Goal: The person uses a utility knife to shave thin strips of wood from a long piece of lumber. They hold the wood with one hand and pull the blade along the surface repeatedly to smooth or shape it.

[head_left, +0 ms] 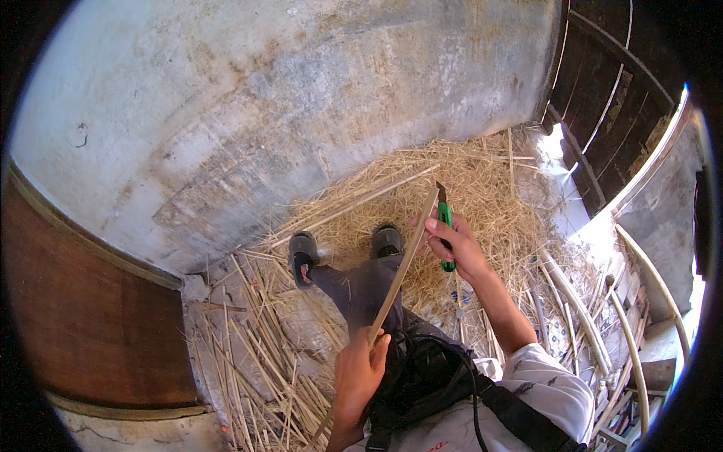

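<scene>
A long, thin bamboo strip point(404, 273) slants up across my lap. Near its lower part, my left hand point(360, 371) is closed around it. My right hand point(456, 245) grips a green utility knife point(446, 235), whose dark blade points up beside the strip's upper end. Fingers of that same hand also seem to touch the strip from behind. Whether the blade meets the strip, I cannot tell.
Pale shavings point(482, 203) cover the floor around my shoes point(387, 241). Several cut strips point(256, 361) lie at the lower left, and thicker poles point(576, 309) at the right. A stained wall point(301, 113) rises ahead; a brown wooden panel point(90, 309) stands left.
</scene>
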The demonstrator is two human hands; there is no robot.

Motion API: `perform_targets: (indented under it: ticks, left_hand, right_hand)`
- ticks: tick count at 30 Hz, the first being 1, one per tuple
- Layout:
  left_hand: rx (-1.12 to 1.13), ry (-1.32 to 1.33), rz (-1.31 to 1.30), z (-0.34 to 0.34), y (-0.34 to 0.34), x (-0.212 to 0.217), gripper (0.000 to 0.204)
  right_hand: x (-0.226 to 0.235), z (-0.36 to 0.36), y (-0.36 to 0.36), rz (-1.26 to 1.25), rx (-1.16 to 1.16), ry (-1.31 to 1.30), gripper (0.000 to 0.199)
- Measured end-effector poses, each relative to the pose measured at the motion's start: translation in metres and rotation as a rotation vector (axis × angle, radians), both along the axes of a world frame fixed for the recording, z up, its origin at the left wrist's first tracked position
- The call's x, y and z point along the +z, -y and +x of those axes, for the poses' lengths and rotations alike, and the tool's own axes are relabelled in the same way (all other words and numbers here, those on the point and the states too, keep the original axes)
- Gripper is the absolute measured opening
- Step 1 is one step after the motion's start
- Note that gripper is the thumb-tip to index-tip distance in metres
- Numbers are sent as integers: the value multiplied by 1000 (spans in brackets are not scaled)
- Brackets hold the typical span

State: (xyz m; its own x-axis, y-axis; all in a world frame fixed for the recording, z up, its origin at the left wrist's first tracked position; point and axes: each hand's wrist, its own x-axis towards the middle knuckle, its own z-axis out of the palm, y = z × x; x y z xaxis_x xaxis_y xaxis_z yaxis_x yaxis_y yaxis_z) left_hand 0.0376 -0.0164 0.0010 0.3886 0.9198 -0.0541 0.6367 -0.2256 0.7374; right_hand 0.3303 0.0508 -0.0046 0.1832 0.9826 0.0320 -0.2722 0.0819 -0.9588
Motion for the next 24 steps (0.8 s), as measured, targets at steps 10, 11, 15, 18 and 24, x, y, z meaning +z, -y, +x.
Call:
perform_targets:
  ticks: [10,11,15,18,24]
  left_hand:
    - [-68,140,7,-12,-13,1,48]
    - [-65,149,13,-13,-12,2,48]
    - [-48,134,34,-14,-10,7,50]
    - [-70,120,48,-17,-12,9,50]
    - [-45,234,107,-22,-11,2,43]
  right_hand:
    - [2,6,4,56,-62,-101,55]
    - [4,6,6,62,-81,-119,56]
    - [13,12,16,84,-112,-97,56]
    - [16,16,17,136,-140,-121,54]
    - [19,26,21,133,-157,-188,61]
